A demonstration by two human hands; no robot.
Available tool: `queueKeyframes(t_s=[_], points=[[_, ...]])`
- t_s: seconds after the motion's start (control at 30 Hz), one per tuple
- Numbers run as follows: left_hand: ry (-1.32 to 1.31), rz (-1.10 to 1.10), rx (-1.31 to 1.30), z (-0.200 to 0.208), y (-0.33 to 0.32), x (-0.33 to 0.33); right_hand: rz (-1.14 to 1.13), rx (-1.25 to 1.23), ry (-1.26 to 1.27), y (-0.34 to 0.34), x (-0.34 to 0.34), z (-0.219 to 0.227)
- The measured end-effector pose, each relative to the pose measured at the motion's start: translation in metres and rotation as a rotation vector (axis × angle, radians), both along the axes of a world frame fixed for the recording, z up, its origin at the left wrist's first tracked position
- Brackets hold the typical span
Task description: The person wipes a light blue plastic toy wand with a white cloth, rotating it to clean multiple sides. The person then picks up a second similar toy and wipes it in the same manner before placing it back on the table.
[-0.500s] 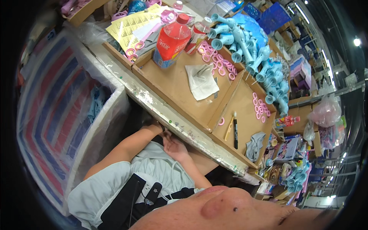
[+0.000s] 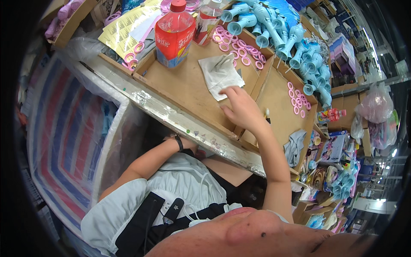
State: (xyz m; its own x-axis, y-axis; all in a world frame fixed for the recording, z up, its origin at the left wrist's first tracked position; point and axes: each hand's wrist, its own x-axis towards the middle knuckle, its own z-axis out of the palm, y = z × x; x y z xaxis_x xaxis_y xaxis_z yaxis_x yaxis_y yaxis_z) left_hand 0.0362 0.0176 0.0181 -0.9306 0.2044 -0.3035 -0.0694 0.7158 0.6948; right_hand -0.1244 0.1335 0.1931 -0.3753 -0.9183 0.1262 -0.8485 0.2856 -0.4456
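At the left, the left hand [image 2: 188,143] sits low under the table edge [image 2: 180,118], a dark band on its wrist; whether it grips anything cannot be told. A red bottle [image 2: 174,34] stands on the cardboard tray [image 2: 180,85]. The right hand [image 2: 242,109] reaches over the tray, fingertips [image 2: 226,91] loosely spread, touching the grey cloth [image 2: 218,73]. Pink rings [image 2: 297,100] and blue plastic parts [image 2: 295,38] lie further right.

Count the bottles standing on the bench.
2: a red-capped bottle at the far left of the brown tray, and a clear bottle right of it. Others may be hidden in the clutter.
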Motion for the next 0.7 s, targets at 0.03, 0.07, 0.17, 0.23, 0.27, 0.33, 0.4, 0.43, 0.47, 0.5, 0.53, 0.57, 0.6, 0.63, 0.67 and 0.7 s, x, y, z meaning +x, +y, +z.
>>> queueKeyframes(t_s=[0.03,0.07,0.17,0.23,0.27,0.33,0.4,0.43,0.47,0.5,0.53,0.57,0.6,0.63,0.67,0.7], points=[[0.018,-0.038,-0.007,0.011,0.002,0.009,0.004,-0.009,0.105,-0.008,-0.007,-0.01],[-0.011,-0.075,-0.039,0.023,0.004,0.018,0.015,0.017,0.126,-0.015,-0.011,-0.02],[-0.237,-0.331,0.007,0.063,0.0,0.041,0.017,0.016,0.137,-0.023,-0.022,-0.045],[-0.077,-0.393,0.409,0.092,-0.008,0.052,0.026,-0.154,0.074,-0.021,-0.027,-0.052],[0.003,-0.397,0.657,0.107,-0.011,0.058,-0.05,-0.176,-0.08,-0.02,-0.028,-0.053],[-0.059,-0.181,1.21,0.131,-0.019,0.054,-0.203,-0.281,-0.365,-0.022,-0.03,-0.049],[-0.095,0.15,1.841,0.144,-0.02,0.032,-0.243,-0.395,-0.732,-0.028,-0.032,-0.036],[-0.07,0.337,1.982,0.146,-0.022,0.018,-0.223,-0.459,-0.752,-0.032,-0.032,-0.026],[-0.013,0.509,2.114,0.146,-0.024,0.004,-0.271,-0.484,-0.786,-0.034,-0.03,-0.015],[-0.072,0.479,2.191,0.142,-0.021,-0.01,-0.327,-0.474,-0.751,-0.036,-0.025,-0.003],[-0.098,0.416,2.289,0.136,-0.016,-0.026,-0.217,-0.499,-0.628,-0.036,-0.017,0.01],[-0.169,0.439,2.398,0.13,-0.013,-0.038,-0.179,-0.478,-0.519,-0.034,-0.008,0.022],[-0.308,0.355,2.417,0.125,-0.009,-0.045,-0.151,-0.456,-0.422,-0.03,0.004,0.034],[-0.381,0.395,2.462,0.121,-0.005,-0.051,-0.135,-0.335,-0.279,-0.024,0.019,0.042],[-0.45,0.471,2.469,0.119,-0.002,-0.056,-0.083,-0.284,-0.122,-0.016,0.036,0.049],[-0.122,-0.124,2.354,0.12,-0.002,-0.06,0.015,-0.174,-0.075,-0.007,0.05,0.055]])
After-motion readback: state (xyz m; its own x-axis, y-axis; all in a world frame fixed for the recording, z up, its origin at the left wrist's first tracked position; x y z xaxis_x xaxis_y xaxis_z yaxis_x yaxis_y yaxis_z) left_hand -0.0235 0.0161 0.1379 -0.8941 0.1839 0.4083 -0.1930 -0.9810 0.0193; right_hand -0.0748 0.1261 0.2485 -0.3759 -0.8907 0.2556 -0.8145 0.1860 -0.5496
